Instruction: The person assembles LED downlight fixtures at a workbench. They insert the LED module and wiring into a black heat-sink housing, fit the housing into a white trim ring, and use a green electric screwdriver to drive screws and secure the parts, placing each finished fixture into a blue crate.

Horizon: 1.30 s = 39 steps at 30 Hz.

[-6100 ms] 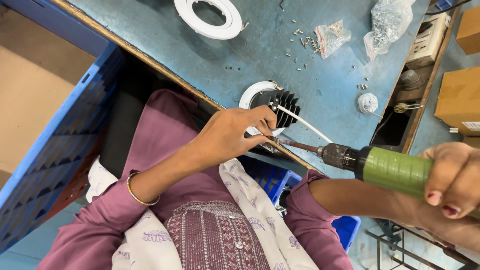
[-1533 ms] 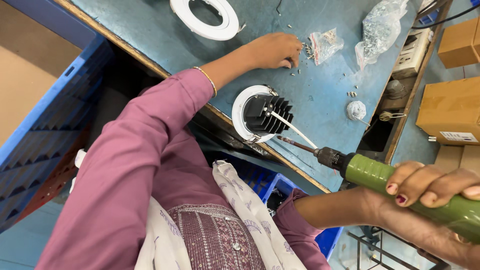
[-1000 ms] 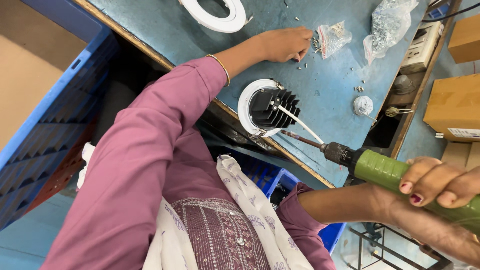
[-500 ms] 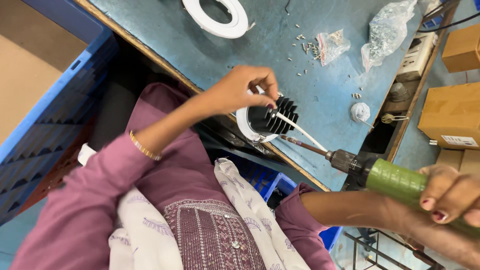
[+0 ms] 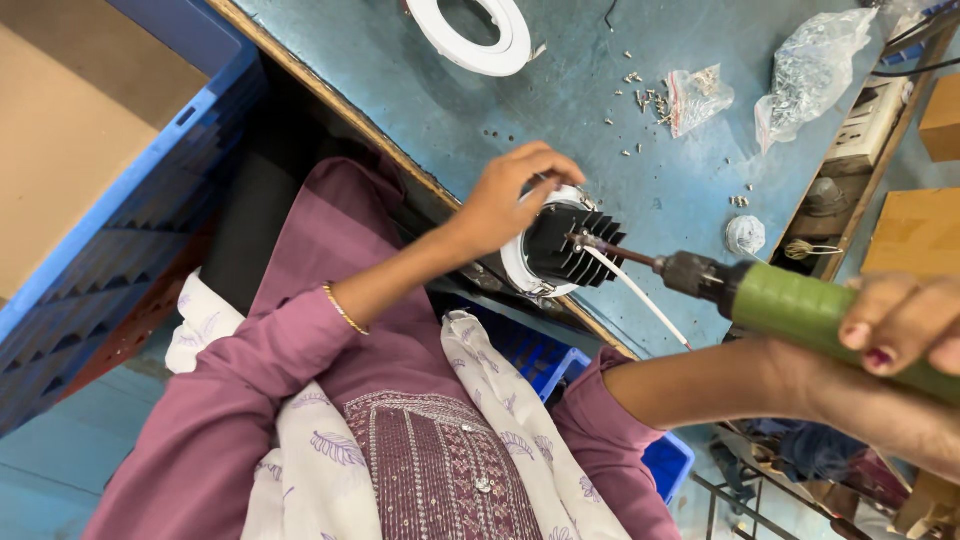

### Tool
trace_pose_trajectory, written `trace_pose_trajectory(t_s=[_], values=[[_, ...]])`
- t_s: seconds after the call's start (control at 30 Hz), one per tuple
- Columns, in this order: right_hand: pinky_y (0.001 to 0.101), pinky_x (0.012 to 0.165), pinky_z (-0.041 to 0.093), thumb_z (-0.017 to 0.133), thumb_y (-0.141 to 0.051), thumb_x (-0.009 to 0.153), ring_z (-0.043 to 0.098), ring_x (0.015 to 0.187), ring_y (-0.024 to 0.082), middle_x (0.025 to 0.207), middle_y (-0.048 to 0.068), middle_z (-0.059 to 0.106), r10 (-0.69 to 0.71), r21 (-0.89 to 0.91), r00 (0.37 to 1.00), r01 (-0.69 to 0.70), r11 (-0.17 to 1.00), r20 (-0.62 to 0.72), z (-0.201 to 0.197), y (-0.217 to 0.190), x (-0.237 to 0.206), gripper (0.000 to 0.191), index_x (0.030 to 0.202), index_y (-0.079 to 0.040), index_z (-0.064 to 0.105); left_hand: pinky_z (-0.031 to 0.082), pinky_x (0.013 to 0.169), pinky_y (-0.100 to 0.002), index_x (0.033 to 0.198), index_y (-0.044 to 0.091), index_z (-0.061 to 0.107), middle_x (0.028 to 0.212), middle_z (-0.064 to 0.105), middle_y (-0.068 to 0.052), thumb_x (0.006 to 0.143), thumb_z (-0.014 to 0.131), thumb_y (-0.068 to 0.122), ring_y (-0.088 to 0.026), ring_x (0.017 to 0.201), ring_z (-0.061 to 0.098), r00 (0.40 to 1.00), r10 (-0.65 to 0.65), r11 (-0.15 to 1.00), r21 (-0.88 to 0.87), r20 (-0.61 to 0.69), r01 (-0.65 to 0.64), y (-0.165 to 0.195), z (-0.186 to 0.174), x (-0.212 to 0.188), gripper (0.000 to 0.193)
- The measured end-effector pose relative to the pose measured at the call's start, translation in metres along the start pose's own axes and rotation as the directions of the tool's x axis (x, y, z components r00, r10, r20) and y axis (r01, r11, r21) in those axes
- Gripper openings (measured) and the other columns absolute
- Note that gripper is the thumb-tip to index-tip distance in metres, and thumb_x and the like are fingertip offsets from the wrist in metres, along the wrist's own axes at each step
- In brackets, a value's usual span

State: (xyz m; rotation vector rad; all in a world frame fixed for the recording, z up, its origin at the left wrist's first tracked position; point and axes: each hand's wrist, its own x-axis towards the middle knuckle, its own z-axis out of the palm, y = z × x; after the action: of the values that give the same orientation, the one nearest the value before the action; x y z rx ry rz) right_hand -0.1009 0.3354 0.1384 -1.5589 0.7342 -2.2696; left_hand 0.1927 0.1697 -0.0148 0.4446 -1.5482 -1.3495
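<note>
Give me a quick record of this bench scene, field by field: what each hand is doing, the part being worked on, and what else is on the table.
Left hand: rests on the lamp housing's top edge, steadying it
Right hand: grips the green screwdriver
Screwdriver bit: tip at the black heat sink
Lamp housing: white ring with the finned heat sink, at the table's near edge
White wire: runs out from the heat sink
Table: blue, worn
Also on table: white ring, loose screws, two plastic bags of screws
</note>
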Motion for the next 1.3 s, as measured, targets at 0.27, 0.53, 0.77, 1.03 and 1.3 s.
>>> trace_pose_trajectory(t_s=[0.27, 0.53, 0.77, 1.03, 1.3], values=[[0.0128, 0.054, 0.044, 0.088, -0.007, 0.076, 0.051, 0.050, 0.004, 0.072, 0.001, 0.050, 0.637, -0.101, 0.655, -0.661, 0.744, 0.405, -0.173, -0.034, 0.048, 0.032, 0.069, -0.005, 0.056, 0.054, 0.086, -0.035, 0.111, 0.001, 0.069, 0.106, 0.064, -0.012, 0.093, 0.070, 0.005, -0.025, 0.095, 0.067, 0.981, -0.072, 0.984, 0.176, 0.179, 0.040, 0.006, -0.035, -0.011, 0.019], [0.0318, 0.042, 0.038, 0.041, -0.068, 0.094, 0.041, 0.042, 0.015, 0.067, 0.008, 0.042, 0.114, -0.063, 0.993, -0.114, 0.991, -0.009, 0.059, 0.035, -0.004, 0.070, 0.104, -0.001, 0.053, 0.054, 0.087, -0.035, 0.112, 0.002, 0.068, 0.108, 0.063, -0.012, 0.093, 0.070, 0.004, -0.026, 0.097, 0.067, 0.988, -0.091, 0.975, 0.211, 0.126, 0.063, 0.012, -0.035, -0.023, 0.020], [0.0383, 0.043, 0.039, 0.054, -0.065, 0.095, 0.044, 0.041, 0.023, 0.071, 0.014, 0.045, 0.264, -0.195, 0.960, -0.243, 0.950, 0.092, 0.173, 0.059, 0.012, 0.067, 0.111, 0.000, 0.048, 0.054, 0.087, -0.035, 0.112, 0.004, 0.069, 0.106, 0.064, -0.011, 0.093, 0.071, 0.005, -0.025, 0.096, 0.066, 0.992, -0.066, 0.979, 0.201, 0.104, 0.044, 0.012, -0.038, -0.024, 0.019], [0.0389, 0.045, 0.040, 0.047, -0.064, 0.100, 0.043, 0.042, 0.022, 0.068, 0.013, 0.044, 0.215, -0.294, 0.970, -0.173, 0.940, 0.117, 0.152, 0.059, 0.014, 0.064, 0.108, 0.000, 0.049, 0.053, 0.089, -0.035, 0.113, 0.004, 0.068, 0.105, 0.063, -0.011, 0.092, 0.072, 0.005, -0.025, 0.098, 0.066, 0.989, -0.082, 0.977, 0.208, 0.125, 0.055, 0.016, -0.034, -0.024, 0.022], [0.0353, 0.045, 0.040, 0.039, -0.069, 0.095, 0.045, 0.046, 0.019, 0.069, 0.011, 0.042, 0.200, -0.086, 0.972, -0.190, 0.978, 0.123, 0.121, 0.049, 0.028, 0.068, 0.100, -0.002, 0.048, 0.052, 0.087, -0.037, 0.115, 0.005, 0.068, 0.107, 0.062, -0.009, 0.090, 0.076, 0.009, -0.029, 0.101, 0.064, 0.989, 0.042, 0.964, 0.255, 0.138, -0.077, 0.028, -0.027, -0.026, 0.027]])
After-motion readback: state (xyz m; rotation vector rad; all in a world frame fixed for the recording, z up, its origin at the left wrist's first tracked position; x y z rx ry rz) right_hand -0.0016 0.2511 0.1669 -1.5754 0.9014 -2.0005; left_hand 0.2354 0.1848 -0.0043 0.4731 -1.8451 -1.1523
